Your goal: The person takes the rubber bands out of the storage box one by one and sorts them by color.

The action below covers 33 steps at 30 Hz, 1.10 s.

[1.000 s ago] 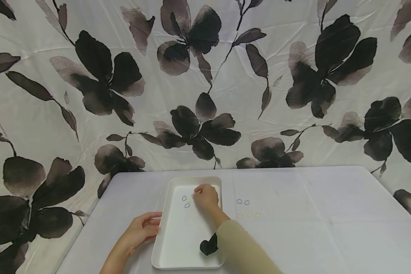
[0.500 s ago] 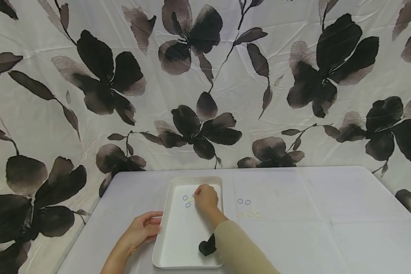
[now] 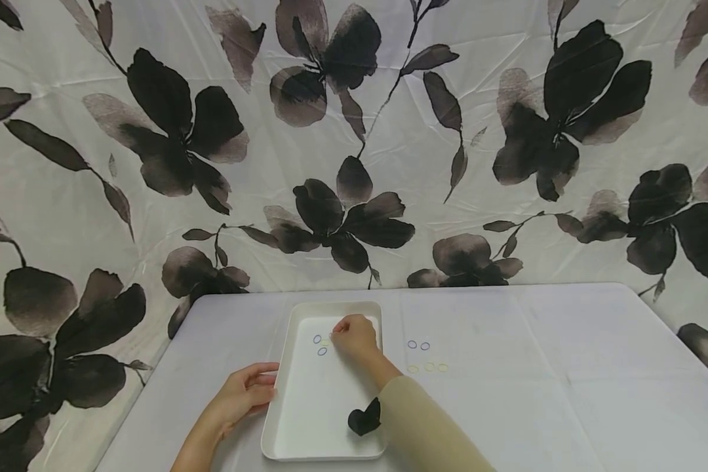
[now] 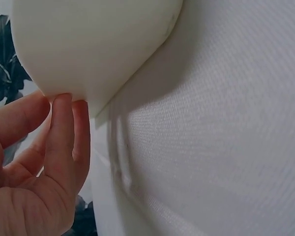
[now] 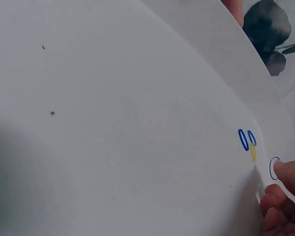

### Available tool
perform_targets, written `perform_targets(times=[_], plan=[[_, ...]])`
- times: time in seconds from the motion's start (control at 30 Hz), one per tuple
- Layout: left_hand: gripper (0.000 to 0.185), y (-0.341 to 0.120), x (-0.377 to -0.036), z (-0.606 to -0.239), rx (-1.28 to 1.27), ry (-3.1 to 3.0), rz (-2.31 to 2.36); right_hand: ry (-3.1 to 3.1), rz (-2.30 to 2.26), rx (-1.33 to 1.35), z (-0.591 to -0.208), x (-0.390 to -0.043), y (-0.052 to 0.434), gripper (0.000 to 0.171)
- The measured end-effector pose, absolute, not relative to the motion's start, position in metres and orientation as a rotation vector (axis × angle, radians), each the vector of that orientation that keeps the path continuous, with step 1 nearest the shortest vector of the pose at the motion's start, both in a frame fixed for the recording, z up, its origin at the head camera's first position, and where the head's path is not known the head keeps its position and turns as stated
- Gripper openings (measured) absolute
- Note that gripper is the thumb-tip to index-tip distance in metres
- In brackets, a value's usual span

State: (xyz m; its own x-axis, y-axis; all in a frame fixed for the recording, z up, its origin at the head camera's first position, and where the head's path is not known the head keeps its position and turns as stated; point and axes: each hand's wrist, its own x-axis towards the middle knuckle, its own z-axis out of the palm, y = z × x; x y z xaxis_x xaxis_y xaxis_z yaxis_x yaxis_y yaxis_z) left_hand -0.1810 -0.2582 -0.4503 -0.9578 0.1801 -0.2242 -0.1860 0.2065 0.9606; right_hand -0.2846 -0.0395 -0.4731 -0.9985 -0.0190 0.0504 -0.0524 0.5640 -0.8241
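My right hand (image 3: 356, 337) is over the far part of a white tray (image 3: 295, 387). Its thumb and fingertips pinch a thin blue ring (image 5: 271, 168), mostly clear of the thumb in the right wrist view. Close by on the tray floor lie two blue rings (image 3: 322, 351) and a yellow ring (image 5: 253, 152), grouped together. My left hand (image 3: 242, 396) is at the tray's left side. Its fairly straight fingers (image 4: 62, 123) touch the outside of the tray wall in the left wrist view.
Right of the tray, two blue rings (image 3: 425, 346) lie on the white tablecloth (image 3: 537, 393), with three yellow rings (image 3: 429, 367) nearer me. A black object (image 3: 364, 418) shows at the right sleeve's edge. A floral curtain (image 3: 354, 131) hangs behind the table.
Both hands stay nearly where they were. The right sleeve and the black object beside it shift slightly; the rings on the tray and cloth keep their places.
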Motion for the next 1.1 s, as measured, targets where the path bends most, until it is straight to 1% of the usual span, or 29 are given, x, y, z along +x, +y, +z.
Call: perform_targets(times=[0.4, 1.1], plan=[[0.055, -0.257, -0.181, -0.451, 0.0, 2.18, 1.821, -2.78, 1.704, 0.151, -0.456, -0.282, -0.028, 0.007], [0.056, -0.257, -0.18, -0.451, -0.008, 2.189, 1.819, -2.806, 1.871, 0.256, -0.44, -0.282, -0.008, 0.006]])
